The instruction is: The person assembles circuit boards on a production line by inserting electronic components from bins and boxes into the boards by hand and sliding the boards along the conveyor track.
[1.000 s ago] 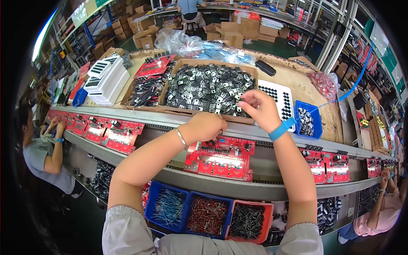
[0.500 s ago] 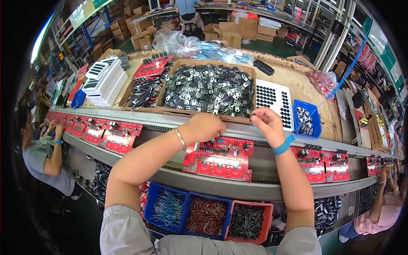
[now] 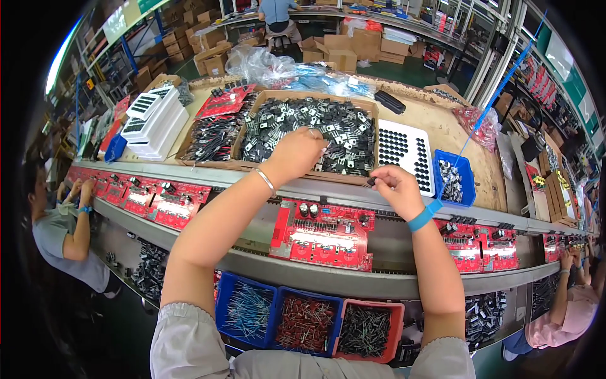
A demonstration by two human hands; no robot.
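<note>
Our left hand (image 3: pixel 297 150) reaches into the cardboard tray (image 3: pixel 369 110) of small black components (image 3: pixel 328 126), fingers curled down among them; whether they pinch one we cannot tell. Our right hand (image 3: pixel 394 189), at 3 o'clock from the left, is closed in a narrow pinch on a small dark part (image 3: pixel 372 181) over the front rail, just above the red circuit board (image 3: pixel 323 234) lying on the conveyor.

At 1 o'clock from the right hand lies a white perforated tray (image 3: pixel 404 148) with rows of black dots, and beyond it a blue bin (image 3: pixel 453 180) of dark parts. At 10 o'clock from the left hand sit stacked white trays (image 3: pixel 154 120), and at 12 o'clock crumpled clear plastic bags (image 3: pixel 265 63). Brown cartons (image 3: pixel 353 47) stand on the floor behind the bench. Toward 6 o'clock, three bins (image 3: pixel 306 322), two blue and one red, hold wire-legged parts.

Prints on the boards are too small to read. People at both edges are cut off by the frame, and the pinched part is mostly hidden by our fingers.
</note>
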